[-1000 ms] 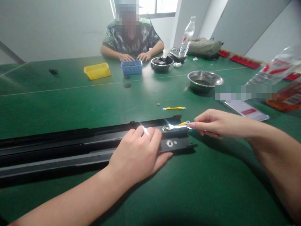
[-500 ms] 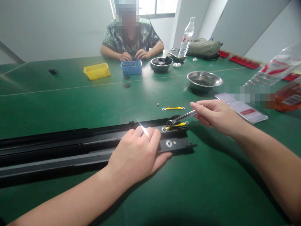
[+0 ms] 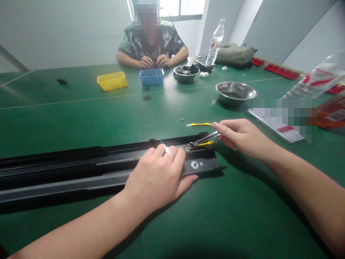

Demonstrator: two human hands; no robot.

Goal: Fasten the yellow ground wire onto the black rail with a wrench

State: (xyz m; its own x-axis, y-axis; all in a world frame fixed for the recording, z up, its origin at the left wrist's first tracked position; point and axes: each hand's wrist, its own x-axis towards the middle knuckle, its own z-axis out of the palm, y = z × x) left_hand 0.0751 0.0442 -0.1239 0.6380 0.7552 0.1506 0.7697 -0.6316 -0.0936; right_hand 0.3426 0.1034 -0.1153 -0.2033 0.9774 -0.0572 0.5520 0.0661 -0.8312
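Two long black metal rails [image 3: 107, 178] lie side by side on the green table. My left hand [image 3: 159, 172] is wrapped over their right end, fingers across the top and thumb along the near side. In my right hand [image 3: 237, 135] is a shiny wrench [image 3: 207, 137], pinched between thumb and fingers. Its head sits over the ring end of a short yellow wire [image 3: 207, 143] on the far rail; the fastener under it is hidden. Another yellow wire [image 3: 199, 124] with ring ends lies behind the rails, near a small brass-coloured nut or washer [image 3: 182, 119].
A steel bowl [image 3: 235, 98] of small dark parts stands behind my right hand, with a phone-like slab [image 3: 280, 126] and bottles [image 3: 314, 81] at the right. Across the table a person [image 3: 152, 50] handles something small behind a blue bin [image 3: 151, 80] and a yellow bin [image 3: 112, 86].
My right hand has moved left and slightly down with the wrench, whose head now covers the wire's ring end. My left hand stays on the rails.
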